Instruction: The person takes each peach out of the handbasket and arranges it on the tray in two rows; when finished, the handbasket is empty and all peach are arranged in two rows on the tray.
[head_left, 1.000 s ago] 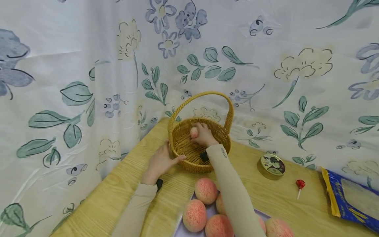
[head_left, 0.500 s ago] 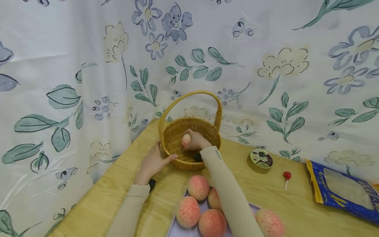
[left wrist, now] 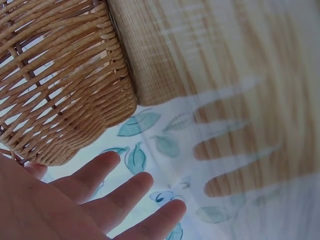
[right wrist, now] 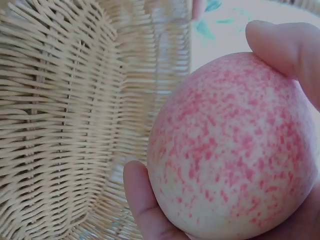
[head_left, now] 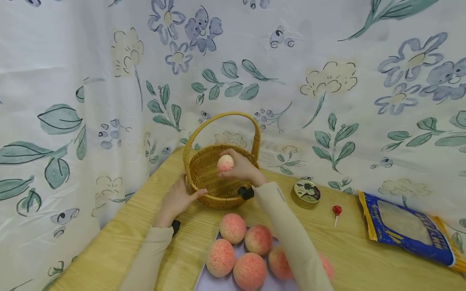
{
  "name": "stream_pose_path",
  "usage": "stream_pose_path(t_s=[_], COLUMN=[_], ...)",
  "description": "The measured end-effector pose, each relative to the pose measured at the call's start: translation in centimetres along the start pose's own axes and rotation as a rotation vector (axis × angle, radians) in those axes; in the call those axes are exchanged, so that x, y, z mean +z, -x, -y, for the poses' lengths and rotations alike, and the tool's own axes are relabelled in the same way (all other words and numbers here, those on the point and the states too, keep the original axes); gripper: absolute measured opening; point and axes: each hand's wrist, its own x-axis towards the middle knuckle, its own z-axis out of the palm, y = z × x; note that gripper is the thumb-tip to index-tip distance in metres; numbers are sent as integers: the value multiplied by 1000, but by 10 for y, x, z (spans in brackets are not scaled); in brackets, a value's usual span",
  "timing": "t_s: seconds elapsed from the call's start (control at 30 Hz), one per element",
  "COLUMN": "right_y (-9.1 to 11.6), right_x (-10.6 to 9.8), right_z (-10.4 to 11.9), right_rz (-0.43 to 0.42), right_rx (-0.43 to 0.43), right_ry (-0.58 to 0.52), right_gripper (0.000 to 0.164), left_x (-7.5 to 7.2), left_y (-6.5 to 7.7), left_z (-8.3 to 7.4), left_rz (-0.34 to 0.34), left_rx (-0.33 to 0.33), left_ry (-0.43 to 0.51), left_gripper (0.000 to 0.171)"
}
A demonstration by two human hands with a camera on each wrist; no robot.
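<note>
My right hand (head_left: 240, 166) grips a pink-speckled peach (head_left: 225, 163) over the inside of a woven wicker basket (head_left: 218, 202) with a tall arched handle. In the right wrist view, fingers and thumb curve round the peach (right wrist: 232, 150), close beside the basket wall. My left hand (head_left: 178, 200) holds the basket at its left front, thumb across the rim. Seen from the left wrist, one finger goes behind the weave, while the other fingers (left wrist: 130, 197) are spread beside it. In the head view, no other peach shows in the basket's visible floor.
Several peaches (head_left: 250, 271) sit on a pale purple tray (head_left: 211, 281) in front of the basket. To the right are a round tin (head_left: 306, 193), a red lollipop (head_left: 337, 211) and a blue-yellow packet (head_left: 404, 226). Floral cloth (head_left: 225, 60) hangs behind the wooden table (head_left: 349, 258).
My right hand has lifted the peach up from deeper in the basket and drawn it a little right. The left hand stays at the rim. The head view has turned right.
</note>
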Motion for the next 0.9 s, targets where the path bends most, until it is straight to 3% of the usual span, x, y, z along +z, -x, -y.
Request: stream_pose_path(t_s=[0.27,0.53,0.67,0.9], right_y=[47,106,132,188], right_x=[-5,-8,-4,4], right_z=[12,22,17,4], right_rz=[11,41,78,103], right_rx=[-115,-133,-170,-149], right_ry=[-39,-124,-179,-216], right_gripper=[64,64,64,64], left_x=[-6,-10,-11,-7], left_y=[-3,-3,-3,-3], left_z=[4,2,-1,-5], left_rz=[24,42,59,85], left_rx=[-7,-1,-10,-6], left_ry=[-22,-26,-34,-32], left_gripper=[110,111,112,112])
